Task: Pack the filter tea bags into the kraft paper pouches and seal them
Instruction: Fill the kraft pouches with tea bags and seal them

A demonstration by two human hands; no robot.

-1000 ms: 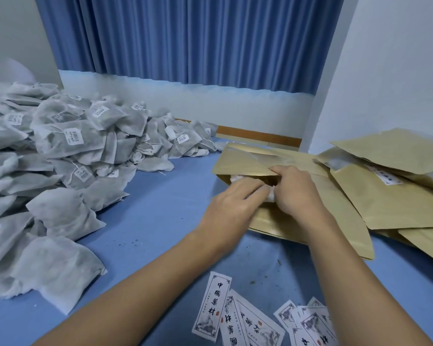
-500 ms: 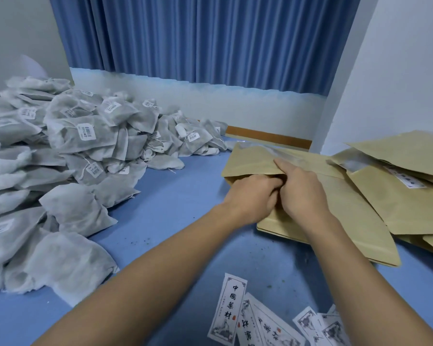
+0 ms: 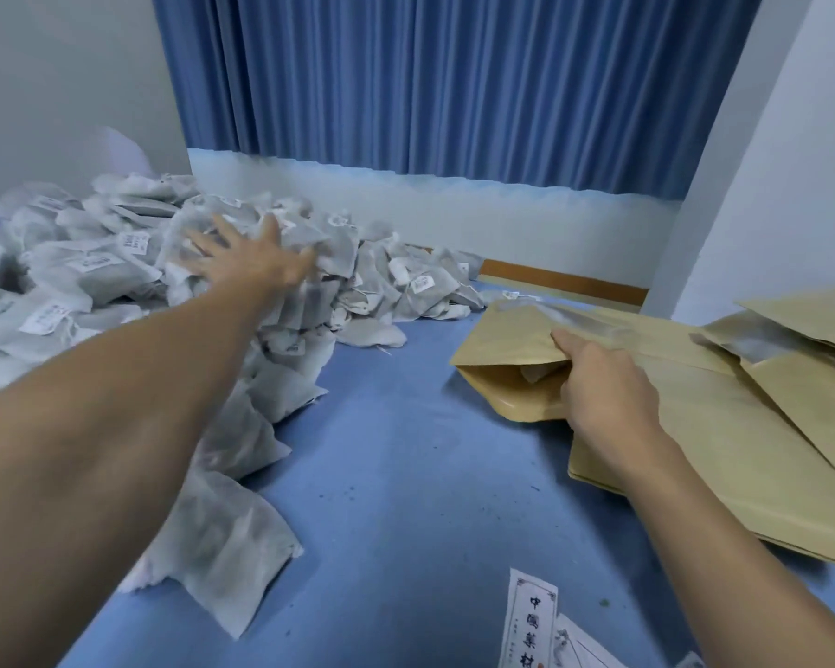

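Your left hand point(image 3: 247, 262) gone from pouch mouth, now spread, fingers straight, over tea bag heap point(image 3: 92, 282) at left. Blue curtain point(image 3: 454, 79) behind. Blue surface point(image 3: 406, 474) bare between heap and pouch stack point(image 3: 743, 426). Your right hand point(image 3: 603, 392) pinches upper lip of top kraft pouch point(image 3: 502, 339), mouth gaping, tea bag point(image 3: 538, 373) inside. Printed labels point(image 3: 531, 619) at near edge.

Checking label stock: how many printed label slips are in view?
2 clearly: one upright slip at the bottom edge, one tilted slip against its right side. Others may lie out of frame.
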